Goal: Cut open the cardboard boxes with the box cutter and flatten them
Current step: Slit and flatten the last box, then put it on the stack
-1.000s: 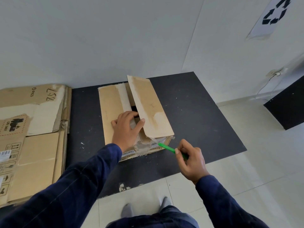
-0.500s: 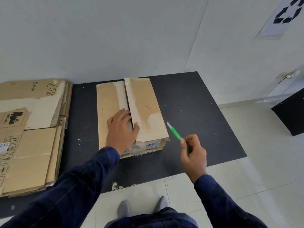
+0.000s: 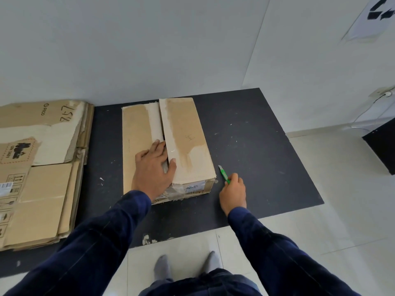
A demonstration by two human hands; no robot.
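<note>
A brown cardboard box (image 3: 186,137) lies on a black mat (image 3: 252,150), its two top flaps nearly level with a narrow gap between them. My left hand (image 3: 152,167) lies across the near end of that gap: fingers on the left flap, thumb pressing the right flap down. My right hand (image 3: 233,192) grips a green box cutter (image 3: 224,175) just right of the box's near right corner. The blade points away from me and sits close to the mat. Torn tape hangs on the box's near face.
A stack of flattened cardboard (image 3: 40,167) lies on the mat's left part. White walls close off the back and right. Pale floor tiles (image 3: 333,214) run to the right and toward me, where my feet (image 3: 186,265) stand. A dark panel (image 3: 382,142) sits at far right.
The raised right flap has come down almost flat under my left hand. My right hand pulled the cutter away from the box's near face and lowered it beside the right corner.
</note>
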